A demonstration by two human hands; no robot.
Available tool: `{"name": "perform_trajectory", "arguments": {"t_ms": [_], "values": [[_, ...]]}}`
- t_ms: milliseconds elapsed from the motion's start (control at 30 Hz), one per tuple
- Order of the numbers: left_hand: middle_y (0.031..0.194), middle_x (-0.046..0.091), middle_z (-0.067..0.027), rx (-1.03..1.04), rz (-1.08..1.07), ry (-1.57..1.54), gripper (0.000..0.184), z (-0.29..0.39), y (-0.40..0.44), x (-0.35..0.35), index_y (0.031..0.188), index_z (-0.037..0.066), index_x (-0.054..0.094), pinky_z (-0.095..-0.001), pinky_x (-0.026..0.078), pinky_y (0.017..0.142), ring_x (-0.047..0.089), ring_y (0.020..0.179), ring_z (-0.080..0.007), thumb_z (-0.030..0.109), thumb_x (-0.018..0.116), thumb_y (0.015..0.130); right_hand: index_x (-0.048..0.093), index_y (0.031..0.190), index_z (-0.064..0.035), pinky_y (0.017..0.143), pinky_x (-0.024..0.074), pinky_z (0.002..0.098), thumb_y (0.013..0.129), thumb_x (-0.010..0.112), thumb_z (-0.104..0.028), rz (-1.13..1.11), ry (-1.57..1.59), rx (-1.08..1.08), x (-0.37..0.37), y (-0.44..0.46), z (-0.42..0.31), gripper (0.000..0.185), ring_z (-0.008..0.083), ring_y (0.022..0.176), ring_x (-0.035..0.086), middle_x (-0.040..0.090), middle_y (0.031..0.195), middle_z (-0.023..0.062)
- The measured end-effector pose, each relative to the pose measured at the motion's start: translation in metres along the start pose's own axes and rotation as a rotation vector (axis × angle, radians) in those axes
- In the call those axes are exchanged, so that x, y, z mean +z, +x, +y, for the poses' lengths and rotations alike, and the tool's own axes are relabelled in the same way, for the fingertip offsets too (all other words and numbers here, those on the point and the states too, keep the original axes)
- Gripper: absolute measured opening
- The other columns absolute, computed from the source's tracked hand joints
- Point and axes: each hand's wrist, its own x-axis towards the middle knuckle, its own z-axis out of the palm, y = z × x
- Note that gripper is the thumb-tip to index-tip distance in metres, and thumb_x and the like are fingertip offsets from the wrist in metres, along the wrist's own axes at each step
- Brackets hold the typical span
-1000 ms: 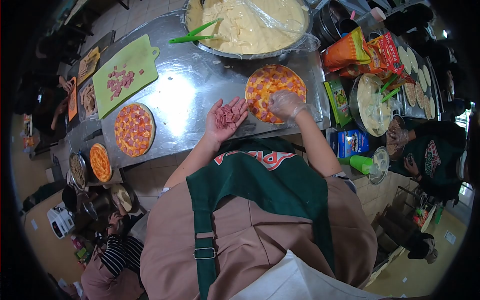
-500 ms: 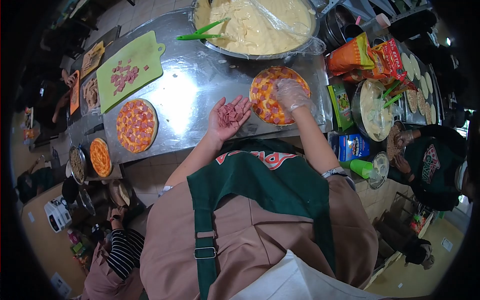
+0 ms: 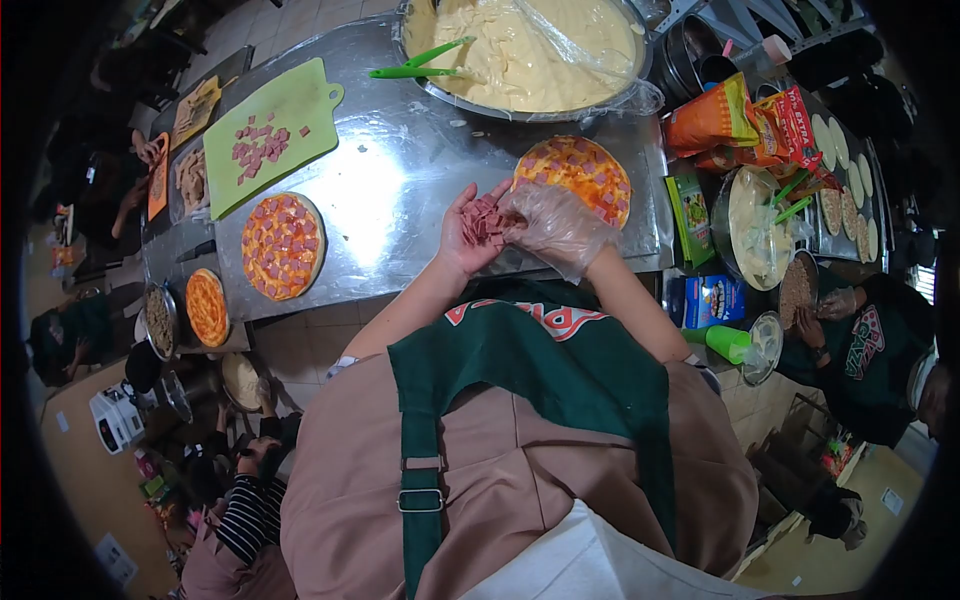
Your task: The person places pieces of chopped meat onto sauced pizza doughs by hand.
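Observation:
My left hand (image 3: 459, 245) is palm up and cupped, holding a pile of diced ham (image 3: 483, 220). My right hand (image 3: 570, 235), in a clear plastic glove, has its bent fingers at the edge of that pile. Just beyond the right hand lies a pizza (image 3: 592, 172) with red sauce, cheese and ham pieces; the glove hides its near left edge. A second pizza (image 3: 283, 246), dotted with ham, lies left on the steel table (image 3: 375, 270). More ham cubes (image 3: 258, 148) sit on a green cutting board (image 3: 305, 108) at the back left.
A big bowl of creamy yellow mixture (image 3: 540, 60) with green-handled utensils (image 3: 420, 66) stands at the back. Right are orange packets (image 3: 712, 115) and another bowl (image 3: 752, 230). A sauced pizza base (image 3: 208, 308) is far left. A co-worker (image 3: 850, 345) works at the right.
My right hand has come off the pizza and moved left and toward me, to the ham in my left palm. The view has shifted slightly.

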Motion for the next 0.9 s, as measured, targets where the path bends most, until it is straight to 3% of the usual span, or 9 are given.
{"name": "perform_trajectory", "arguments": {"t_ms": [167,333,433,533,600,733,800,867,900], "values": [[0.108,0.051,-0.0185,0.060,0.090,-0.001,0.048,-0.005,0.002,0.008,0.122,0.003,0.037,-0.0373,0.045,0.074,0.054,0.084,-0.0282,0.035,0.032,0.086,0.059,0.080,-0.0061,0.074,0.0425,0.0351,0.070,0.059,-0.024,0.026,0.091,0.144,0.008,-0.003,-0.002,0.021,0.0279,0.080,0.055,0.058,0.082,0.0121],[0.125,0.041,-0.0127,0.076,0.108,0.060,0.045,-0.003,0.004,-0.001,0.118,0.004,0.042,-0.0419,0.037,0.090,0.044,0.109,-0.0282,0.034,0.034,0.085,0.059,0.076,-0.0036,0.067,0.0439,0.0312,0.070,0.059,-0.020,0.097,0.487,0.273,0.010,-0.008,0.010,0.018,0.0235,0.071,0.056,0.058,0.074,0.0100],[0.124,0.041,-0.0129,0.064,0.137,0.078,0.044,-0.003,0.005,-0.004,0.117,0.005,0.042,-0.0420,0.036,0.091,0.045,0.108,-0.0277,0.033,0.033,0.085,0.058,0.075,-0.0023,0.062,0.0440,0.0279,0.071,0.058,-0.017,0.179,0.633,0.302,0.006,-0.010,0.012,0.015,0.0169,0.066,0.056,0.057,0.070,0.0058],[0.121,0.044,-0.0133,0.049,0.166,0.007,0.044,-0.006,0.007,-0.005,0.119,0.005,0.041,-0.0421,0.034,0.092,0.047,0.106,-0.0275,0.033,0.033,0.085,0.059,0.077,-0.0030,0.061,0.0441,0.0265,0.073,0.057,-0.017,0.108,0.768,0.546,0.001,-0.011,0.010,0.015,0.0133,0.064,0.055,0.057,0.071,0.0036],[0.120,0.045,-0.0135,0.045,0.117,0.027,0.045,-0.008,0.008,-0.005,0.119,0.005,0.041,-0.0416,0.034,0.092,0.047,0.104,-0.0276,0.033,0.033,0.085,0.060,0.080,-0.0034,0.059,0.0438,0.0271,0.074,0.057,-0.018,0.148,1.123,0.682,0.001,-0.013,0.005,0.016,0.0120,0.061,0.054,0.056,0.072,0.0027],[0.117,0.047,-0.0142,0.032,0.051,0.003,0.046,-0.009,0.009,-0.006,0.120,0.005,0.041,-0.0404,0.036,0.091,0.049,0.102,-0.0286,0.033,0.032,0.085,0.059,0.078,-0.0036,0.058,0.0434,0.0298,0.073,0.057,-0.018,0.080,1.043,0.611,0.011,-0.011,0.002,0.015,0.0157,0.062,0.054,0.057,0.072,0.0049],[0.116,0.048,-0.0144,-0.007,-0.019,-0.004,0.046,-0.006,0.010,-0.010,0.120,0.005,0.041,-0.0400,0.037,0.090,0.048,0.102,-0.0289,0.033,0.032,0.085,0.059,0.078,-0.0043,0.059,0.0429,0.0328,0.071,0.057,-0.018,0.214,0.347,0.185,0.026,-0.009,0.004,0.015,0.0211,0.063,0.054,0.057,0.071,0.0081],[0.115,0.049,-0.0146,-0.046,-0.090,-0.011,0.046,-0.005,0.012,-0.014,0.120,0.005,0.041,-0.0397,0.037,0.089,0.048,0.102,-0.0292,0.033,0.032,0.085,0.059,0.079,-0.0048,0.061,0.0432,0.0329,0.071,0.058,-0.018,0.214,0.328,0.192,0.034,-0.009,0.004,0.016,0.0231,0.066,0.055,0.057,0.073,0.0096],[0.115,0.049,-0.0148,0.003,0.013,0.035,0.046,-0.006,0.012,-0.013,0.120,0.004,0.042,-0.0397,0.038,0.088,0.049,0.102,-0.0293,0.034,0.032,0.085,0.059,0.080,-0.0054,0.063,0.0435,0.0329,0.070,0.059,-0.019,0.213,0.310,0.197,0.036,-0.010,0.004,0.017,0.0251,0.068,0.055,0.058,0.075,0.0110]]}}
